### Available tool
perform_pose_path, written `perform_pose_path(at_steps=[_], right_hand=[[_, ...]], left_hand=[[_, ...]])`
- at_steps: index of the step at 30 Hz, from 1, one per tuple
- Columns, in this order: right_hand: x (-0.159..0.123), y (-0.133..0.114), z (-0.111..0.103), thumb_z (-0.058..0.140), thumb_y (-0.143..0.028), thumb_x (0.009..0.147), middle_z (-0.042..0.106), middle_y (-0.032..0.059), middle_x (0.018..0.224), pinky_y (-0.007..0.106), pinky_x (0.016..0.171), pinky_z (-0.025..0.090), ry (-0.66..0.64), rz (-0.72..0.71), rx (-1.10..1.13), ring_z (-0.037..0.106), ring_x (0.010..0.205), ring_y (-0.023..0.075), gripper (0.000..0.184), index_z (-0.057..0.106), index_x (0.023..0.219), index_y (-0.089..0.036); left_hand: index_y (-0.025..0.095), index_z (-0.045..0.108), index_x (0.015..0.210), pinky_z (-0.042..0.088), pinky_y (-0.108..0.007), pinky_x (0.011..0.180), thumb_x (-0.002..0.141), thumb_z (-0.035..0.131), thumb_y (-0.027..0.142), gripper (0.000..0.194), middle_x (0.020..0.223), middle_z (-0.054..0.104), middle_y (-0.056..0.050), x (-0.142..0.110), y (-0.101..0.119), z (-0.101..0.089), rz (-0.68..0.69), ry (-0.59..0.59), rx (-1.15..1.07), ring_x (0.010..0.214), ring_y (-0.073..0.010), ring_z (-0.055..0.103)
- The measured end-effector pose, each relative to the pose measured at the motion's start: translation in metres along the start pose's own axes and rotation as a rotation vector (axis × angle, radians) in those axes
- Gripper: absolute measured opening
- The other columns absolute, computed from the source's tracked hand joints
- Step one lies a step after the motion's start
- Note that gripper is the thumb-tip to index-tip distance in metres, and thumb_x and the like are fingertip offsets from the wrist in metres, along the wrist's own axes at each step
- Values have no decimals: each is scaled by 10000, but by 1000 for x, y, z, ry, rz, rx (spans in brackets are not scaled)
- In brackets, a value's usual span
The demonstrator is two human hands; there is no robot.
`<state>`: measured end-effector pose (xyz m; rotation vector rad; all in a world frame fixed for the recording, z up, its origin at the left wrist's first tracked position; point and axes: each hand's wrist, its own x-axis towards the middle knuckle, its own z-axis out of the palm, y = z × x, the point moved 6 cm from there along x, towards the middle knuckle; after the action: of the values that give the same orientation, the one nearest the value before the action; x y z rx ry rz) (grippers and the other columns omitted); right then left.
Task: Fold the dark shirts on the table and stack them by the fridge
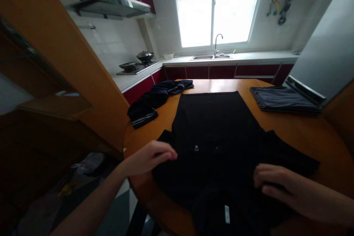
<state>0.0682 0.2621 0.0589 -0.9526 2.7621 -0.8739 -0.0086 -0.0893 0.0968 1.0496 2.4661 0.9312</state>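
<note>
Wooden table (282,125) edge runs under the left wrist, so little room that side; more bare wood past the right hand (276,180). Left hand (155,156) and right both half-curled, thumbs near fingers; can't tell if either pinches or touches cloth. Black short-sleeved shirt (210,125) lies flat between and beyond them, neck label (227,214) nearer than both. Rumpled dark clothes (155,99) beyond the left hand, folded striped-edge cloth (284,99) beyond the right. Nothing stands between the hands but shirt.

Black shirt (214,121) partly beyond bottom edge
</note>
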Motion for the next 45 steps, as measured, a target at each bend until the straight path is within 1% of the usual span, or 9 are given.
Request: perform_pose_path(at_steps=[4, 8, 14, 20, 25, 29, 35, 39, 45], right_hand=[[88, 6, -2, 451, -336, 1000, 680, 88, 1175, 372, 988, 496, 89, -30, 54, 634, 1079, 226, 300, 683, 1158, -230], [164, 30, 24, 459, -284, 976, 606, 141, 1357, 407, 1116, 400, 157, -10, -91, 540, 1273, 261, 380, 641, 1285, -158], [237, 53, 59, 430, -388, 998, 368, 171, 1576, 530, 1177, 260, 52, 62, -220, 272, 1481, 313, 539, 475, 1463, -119], [300, 69, 66, 369, -459, 1017, 270, 149, 1624, 576, 1187, 149, 59, 41, -289, 178, 1509, 320, 583, 396, 1522, -169], [310, 117, 45, 350, -501, 1017, 253, 134, 1632, 535, 1196, 143, 105, 155, -330, 167, 1514, 301, 597, 387, 1529, -197], [300, 161, 17, 383, -463, 1012, 297, 177, 1608, 528, 1182, 195, 167, 294, -356, 213, 1499, 327, 580, 442, 1494, -147], [283, 189, -5, 398, -402, 1000, 449, 197, 1516, 463, 1157, 278, 320, 361, -432, 360, 1428, 327, 530, 537, 1410, -96], [282, 186, -3, 396, -388, 995, 485, 205, 1480, 451, 1145, 298, 346, 329, -446, 415, 1386, 319, 517, 565, 1378, -87], [281, 183, -5, 399, -361, 995, 482, 196, 1485, 467, 1147, 278, 334, 339, -452, 402, 1387, 316, 490, 559, 1378, -101]], left_hand=[[172, 607, 1340, 385, -373, 1104, 1033, 366, 440, 473, 1386, 605, -106, 89, -24, -4, -71, 296, 257, 1285, -251, 551], [92, 328, 1541, 170, -489, 1206, 1015, 350, 520, 678, 1623, 231, -175, 146, -82, 29, -225, 151, 526, 1516, -297, 172], [59, 256, 1564, 127, -479, 1214, 996, 245, 650, 820, 1633, 173, -195, 140, -123, 29, -344, 250, 583, 1524, -300, 130], [237, 310, 1564, 112, -611, 1179, 980, 315, 652, 717, 1648, 195, -115, 132, -139, 10, -487, 317, 579, 1511, -385, 120], [223, 401, 1518, 147, -609, 1174, 938, 468, 637, 716, 1647, 181, -152, 122, -155, -6, -545, 387, 475, 1502, -422, 121], [136, 500, 1427, 372, -469, 1115, 815, 733, 474, 736, 1576, 317, -219, 118, -161, -33, -522, 505, 75, 1413, -376, 380], [195, 394, 1478, 561, -311, 726, 710, 850, 394, 915, 1255, 657, -164, 107, -169, -53, -691, 445, -574, 1059, -296, 679], [237, 153, 1577, 566, -333, 738, 668, 882, 344, 1170, 948, 736, -60, 107, -163, -50, -570, 380, -786, 899, -263, 722], [115, 282, 1532, 533, -371, 829, 772, 768, 299, 921, 900, 694, -67, 93, -181, -60, -632, 438, -69, 904, -266, 693]])
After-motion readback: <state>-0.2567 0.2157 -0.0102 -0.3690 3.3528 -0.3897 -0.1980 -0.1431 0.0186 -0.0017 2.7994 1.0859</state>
